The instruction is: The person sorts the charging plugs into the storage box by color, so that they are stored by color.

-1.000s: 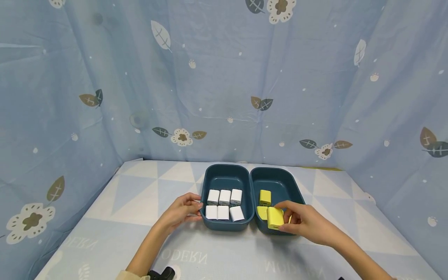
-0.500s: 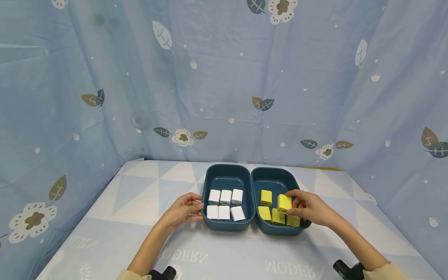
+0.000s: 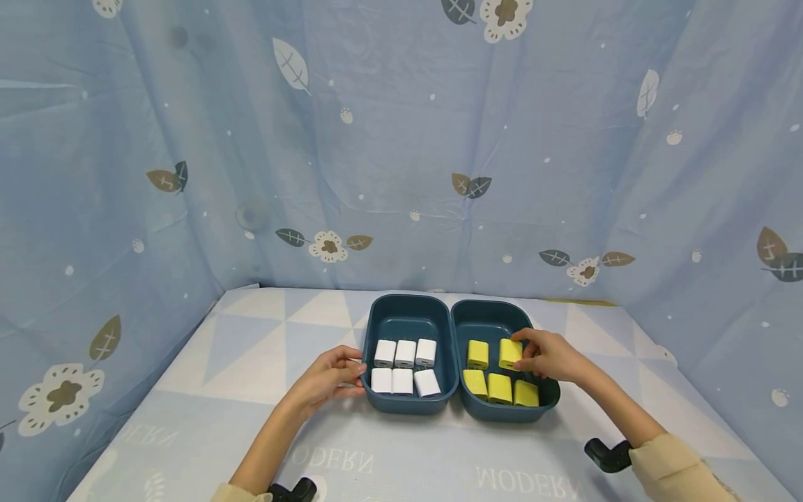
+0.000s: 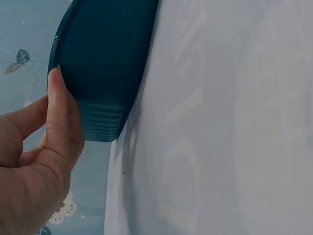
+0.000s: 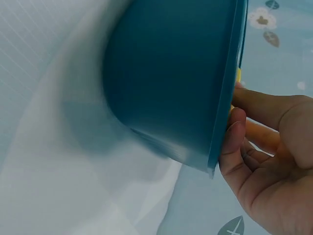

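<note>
My right hand point(image 3: 555, 357) pinches a yellow charger block point(image 3: 510, 354) between thumb and fingers, over the right-hand teal bin point(image 3: 495, 312). Several more yellow charger blocks sit inside, including one to the left of the held block point(image 3: 478, 354) and a row along the near side point(image 3: 500, 388). The right wrist view has the bin's outer wall point(image 5: 171, 73) hiding most of the block. My left hand point(image 3: 330, 376) touches the left side of the left-hand teal bin point(image 3: 408, 305), fingertips at its rim, as the left wrist view shows with fairly straight fingers point(image 4: 57, 112).
Two rows of white charger blocks point(image 3: 404, 353) lie in the near half of the left bin. The two bins stand side by side on a patterned tablecloth point(image 3: 314, 307). A blue floral curtain point(image 3: 401, 139) hangs behind the table.
My right hand has carried the yellow charger block from the near side of the right bin back and slightly right, lowering it into the back row. My left hand stays at the left bin.
</note>
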The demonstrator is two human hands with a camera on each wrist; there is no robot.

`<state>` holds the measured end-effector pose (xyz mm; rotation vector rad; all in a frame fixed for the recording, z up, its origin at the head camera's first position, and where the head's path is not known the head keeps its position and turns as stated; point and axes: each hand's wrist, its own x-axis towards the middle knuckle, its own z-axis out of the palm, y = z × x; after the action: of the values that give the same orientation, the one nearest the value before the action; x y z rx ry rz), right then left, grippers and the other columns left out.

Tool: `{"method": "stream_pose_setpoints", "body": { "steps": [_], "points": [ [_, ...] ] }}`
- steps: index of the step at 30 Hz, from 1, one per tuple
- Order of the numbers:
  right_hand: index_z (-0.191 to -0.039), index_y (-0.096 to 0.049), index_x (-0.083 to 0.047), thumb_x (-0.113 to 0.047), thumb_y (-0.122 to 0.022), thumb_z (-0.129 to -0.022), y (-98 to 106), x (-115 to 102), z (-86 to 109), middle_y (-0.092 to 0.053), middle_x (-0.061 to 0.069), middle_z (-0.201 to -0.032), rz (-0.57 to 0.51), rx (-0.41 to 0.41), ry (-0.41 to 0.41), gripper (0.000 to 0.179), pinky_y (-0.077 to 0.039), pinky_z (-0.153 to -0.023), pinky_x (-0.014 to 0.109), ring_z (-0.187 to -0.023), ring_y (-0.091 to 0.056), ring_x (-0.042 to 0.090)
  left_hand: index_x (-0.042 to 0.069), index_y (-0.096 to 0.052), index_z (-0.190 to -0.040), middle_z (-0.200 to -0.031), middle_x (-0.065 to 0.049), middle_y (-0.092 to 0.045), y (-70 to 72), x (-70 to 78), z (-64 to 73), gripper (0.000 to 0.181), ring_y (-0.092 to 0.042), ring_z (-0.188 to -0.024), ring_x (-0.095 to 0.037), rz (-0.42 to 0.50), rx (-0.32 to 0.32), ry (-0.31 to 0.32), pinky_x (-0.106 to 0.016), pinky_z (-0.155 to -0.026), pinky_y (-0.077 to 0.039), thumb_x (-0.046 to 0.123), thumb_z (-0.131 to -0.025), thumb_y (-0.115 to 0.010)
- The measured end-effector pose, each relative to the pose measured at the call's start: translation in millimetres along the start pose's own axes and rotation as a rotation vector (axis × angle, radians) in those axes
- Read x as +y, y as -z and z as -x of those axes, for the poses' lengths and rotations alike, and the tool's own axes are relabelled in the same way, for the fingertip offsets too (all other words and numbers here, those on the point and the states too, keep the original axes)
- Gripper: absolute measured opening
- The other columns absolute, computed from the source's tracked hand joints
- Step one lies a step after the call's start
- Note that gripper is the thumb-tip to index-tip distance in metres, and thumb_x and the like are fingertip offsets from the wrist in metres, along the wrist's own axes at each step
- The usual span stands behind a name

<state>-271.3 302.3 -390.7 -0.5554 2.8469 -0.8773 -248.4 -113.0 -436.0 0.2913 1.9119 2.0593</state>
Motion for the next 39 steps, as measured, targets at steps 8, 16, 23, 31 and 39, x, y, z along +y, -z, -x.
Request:
{"method": "stream_pose_setpoints", "body": {
  "steps": [8,16,23,31,39],
  "points": [
    [-0.122,-0.052,0.003,-0.013,-0.073,-0.080,-1.7,-0.8,-13.0,-0.053,0.002,-0.068,0.056,-0.011,-0.111,0.050,-0.050,-0.048,0.029,-0.052,-0.051,0.016,-0.011,-0.039,-0.121,-0.092,-0.015,-0.056,0.2,-0.4,-0.3,0.040,-0.060,-0.074,-0.018,-0.003,0.001,0.001,-0.034,-0.072,-0.057,0.006,-0.091,-0.058],
    [-0.123,-0.051,0.003,-0.010,-0.072,-0.081,-4.1,-6.8,-19.3,-0.053,0.003,-0.066,0.090,-0.010,-0.162,0.048,-0.050,-0.048,0.028,-0.051,-0.051,0.015,-0.012,-0.037,-0.122,-0.093,-0.014,-0.056,0.7,-0.7,-0.6,0.041,-0.060,-0.075,-0.018,0.001,-0.009,-0.003,-0.035,-0.073,-0.057,0.006,-0.091,-0.057],
    [-0.123,-0.051,0.003,-0.009,-0.072,-0.080,-4.5,-8.2,-24.3,-0.054,0.004,-0.068,0.114,0.002,-0.188,0.049,-0.049,-0.047,0.027,-0.052,-0.052,0.015,-0.012,-0.038,-0.122,-0.093,-0.014,-0.056,0.2,0.2,0.2,0.040,-0.060,-0.075,-0.018,0.003,-0.004,0.003,-0.035,-0.073,-0.057,0.006,-0.091,-0.057],
    [-0.122,-0.052,0.003,-0.010,-0.072,-0.080,-4.6,-11.7,-25.3,-0.054,0.005,-0.071,0.128,-0.004,-0.207,0.048,-0.049,-0.048,0.027,-0.054,-0.052,0.016,-0.012,-0.039,-0.121,-0.093,-0.016,-0.056,0.1,-0.5,-0.6,0.039,-0.060,-0.074,-0.018,0.004,0.005,0.009,-0.034,-0.073,-0.057,0.005,-0.091,-0.058],
    [-0.117,-0.055,0.004,-0.008,-0.074,-0.078,-5.6,-12.3,-25.8,-0.055,0.004,-0.071,0.134,-0.008,-0.197,0.046,-0.049,-0.049,0.027,-0.054,-0.052,0.016,-0.011,-0.039,-0.122,-0.094,-0.016,-0.056,-0.1,-0.3,-0.9,0.040,-0.060,-0.075,-0.018,-0.001,0.012,0.010,-0.035,-0.074,-0.057,0.006,-0.091,-0.058]
  ]
}}
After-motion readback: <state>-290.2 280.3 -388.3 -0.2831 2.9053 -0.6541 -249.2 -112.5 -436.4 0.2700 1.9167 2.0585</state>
